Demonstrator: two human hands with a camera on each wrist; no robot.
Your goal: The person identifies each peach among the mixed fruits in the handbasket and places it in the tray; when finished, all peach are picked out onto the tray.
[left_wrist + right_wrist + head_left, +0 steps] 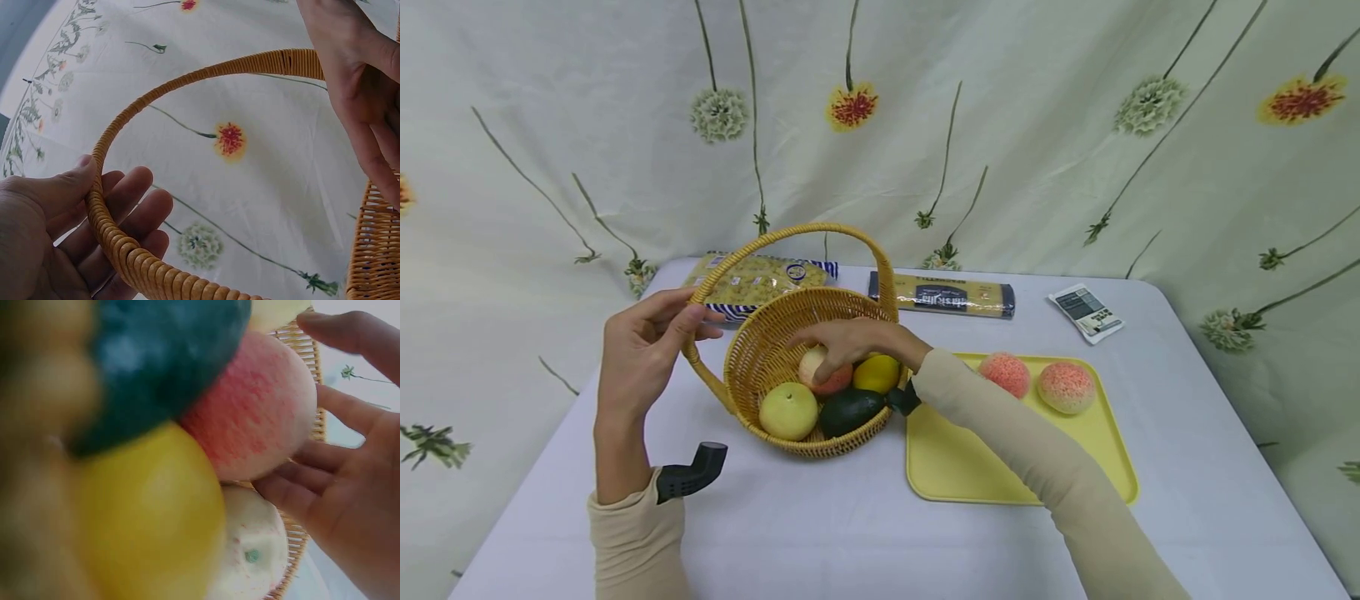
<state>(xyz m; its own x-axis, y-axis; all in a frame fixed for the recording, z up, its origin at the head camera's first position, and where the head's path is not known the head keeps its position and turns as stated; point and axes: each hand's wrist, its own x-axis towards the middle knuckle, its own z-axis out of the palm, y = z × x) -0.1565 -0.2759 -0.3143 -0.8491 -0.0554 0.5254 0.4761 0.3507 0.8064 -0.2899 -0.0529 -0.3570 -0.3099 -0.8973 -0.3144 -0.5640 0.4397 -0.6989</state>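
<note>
Left hand (647,346): grip loosely closed, thumb and fingers about the arched handle (827,227) of a round tan wicker basket (751,358). Right hand (853,337): inside the basket, grip spread, not closed, fingers touching a round pink-and-cream peach (259,409). Right forearm: slanting over a yellow rectangular tray (958,467).

staged tabletop set, flowered cloth backdrop (1037,183), white-covered table (820,533)

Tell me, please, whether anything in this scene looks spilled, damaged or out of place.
Nothing looks spilled, and the basket shows no visible damage. Only the white packet behind the yellow tray seems slightly odd: it lies aslant to the table's far edge.
</note>
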